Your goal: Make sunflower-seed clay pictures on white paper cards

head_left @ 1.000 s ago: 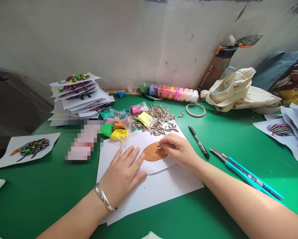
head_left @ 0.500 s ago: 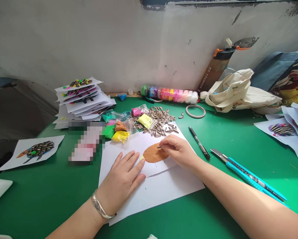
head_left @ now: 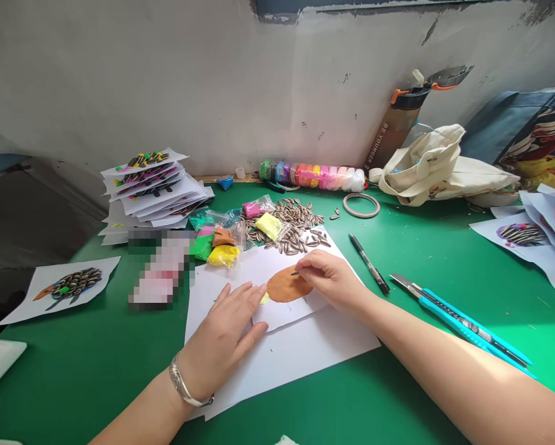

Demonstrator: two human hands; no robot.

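Note:
An orange-brown clay oval [head_left: 284,285] lies flat on a white sheet [head_left: 277,318], with a bit of pale yellow clay [head_left: 264,298] at its left end. My left hand [head_left: 231,327] rests on the sheet, fingers stretched out, its fingertips beside the yellow bit. Over the right part of the oval, my right hand [head_left: 326,276] pinches a small dark sunflower seed [head_left: 295,273]. Behind the sheet is a heap of striped sunflower seeds [head_left: 300,216]. Bags of coloured clay, one of them yellow [head_left: 224,255], lie left of the heap.
A black pen [head_left: 369,263] and a blue cutter with its blade out [head_left: 463,322] lie to the right. Farther back are a tape ring [head_left: 361,206], a clay pack [head_left: 314,176] and a bottle [head_left: 395,127]. Stacked pictures [head_left: 159,198] and one seed picture [head_left: 68,287] are at left.
The fingers of my left hand have shifted slightly, uncovering more of the yellow bit, and the thumb is farther from the other fingers. My right hand stays over the oval, still pinching the seed.

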